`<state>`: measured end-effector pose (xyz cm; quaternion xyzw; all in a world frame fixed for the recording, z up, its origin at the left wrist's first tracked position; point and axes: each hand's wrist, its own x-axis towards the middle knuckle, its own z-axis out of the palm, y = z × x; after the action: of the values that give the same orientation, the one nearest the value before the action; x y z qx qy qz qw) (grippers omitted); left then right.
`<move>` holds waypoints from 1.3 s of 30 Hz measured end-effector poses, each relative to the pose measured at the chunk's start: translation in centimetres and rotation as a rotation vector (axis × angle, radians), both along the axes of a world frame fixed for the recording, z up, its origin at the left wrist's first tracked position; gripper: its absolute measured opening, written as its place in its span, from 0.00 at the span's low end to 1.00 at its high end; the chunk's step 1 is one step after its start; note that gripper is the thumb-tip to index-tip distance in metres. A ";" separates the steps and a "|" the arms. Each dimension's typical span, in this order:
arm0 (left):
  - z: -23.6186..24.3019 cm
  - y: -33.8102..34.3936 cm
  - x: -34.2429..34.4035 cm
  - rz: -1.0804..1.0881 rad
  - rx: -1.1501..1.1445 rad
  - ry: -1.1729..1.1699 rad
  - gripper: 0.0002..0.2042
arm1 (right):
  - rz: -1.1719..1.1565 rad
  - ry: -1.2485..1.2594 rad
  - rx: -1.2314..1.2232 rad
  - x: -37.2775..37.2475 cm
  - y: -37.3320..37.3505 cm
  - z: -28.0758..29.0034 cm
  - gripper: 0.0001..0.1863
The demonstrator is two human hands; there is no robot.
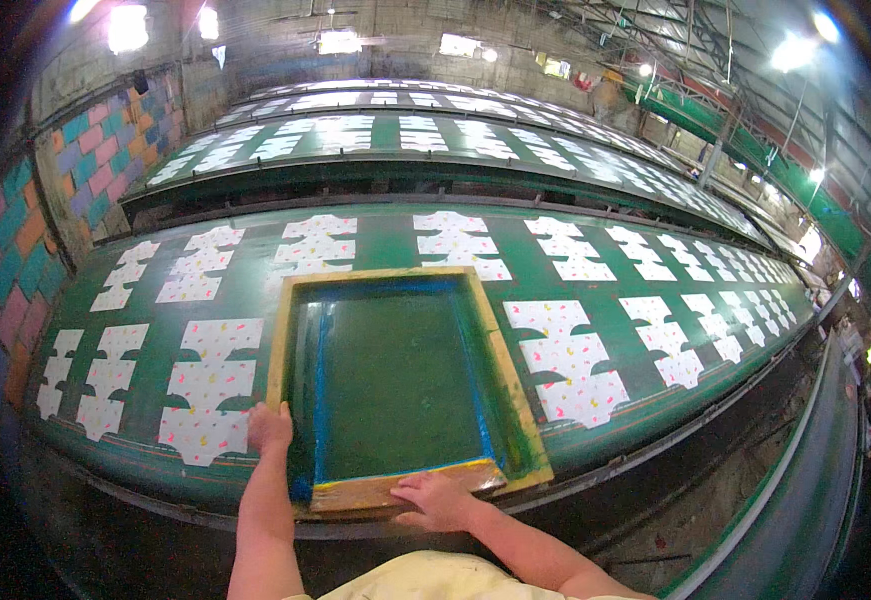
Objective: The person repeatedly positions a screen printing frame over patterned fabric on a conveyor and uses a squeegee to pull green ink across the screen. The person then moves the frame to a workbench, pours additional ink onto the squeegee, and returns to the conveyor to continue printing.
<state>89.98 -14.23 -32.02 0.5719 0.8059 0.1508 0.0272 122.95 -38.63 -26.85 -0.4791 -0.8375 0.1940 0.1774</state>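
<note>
A wooden-framed printing screen [491,350] with a dark green mesh and blue-taped inner edges lies over the green printing table [344,245]. My left hand [271,428] is closed on the frame's left side. Along the near end, inside the frame, rests a wooden squeegee bar [360,494] with yellow along its edge; my right hand [433,500] has its fingers curled over it. White cut fabric pieces with small pink and yellow motifs lie on the table to the left [210,365] and right [570,380] of the screen; what is beneath the screen is hidden.
More long tables [395,165] with rows of white pieces run behind this one. A wall of coloured blocks [95,160] is at the left. A metal rail [767,474] runs along the right, beside the near table's end. Metal posts and roof beams stand at the right.
</note>
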 end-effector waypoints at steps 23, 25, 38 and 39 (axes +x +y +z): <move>-1.0 1.3 -0.8 -0.037 -0.027 -0.106 0.28 | -1.032 0.026 -0.091 22.2 8.9 -5.1 0.43; -1.2 1.3 -1.0 -0.040 -0.009 -0.136 0.28 | -1.041 -0.013 -0.094 22.2 9.3 -4.9 0.41; -0.6 3.7 -0.9 -0.102 -0.030 -0.511 0.18 | -0.944 0.089 0.070 26.2 9.4 0.4 0.39; -0.5 3.7 0.1 -0.114 -0.029 -0.549 0.18 | -0.962 0.094 0.056 27.5 9.5 0.6 0.39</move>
<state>90.12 -10.53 -32.47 0.5535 0.7370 0.2870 0.2610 150.43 -29.18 -26.29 -0.7978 -0.5167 0.0886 0.2977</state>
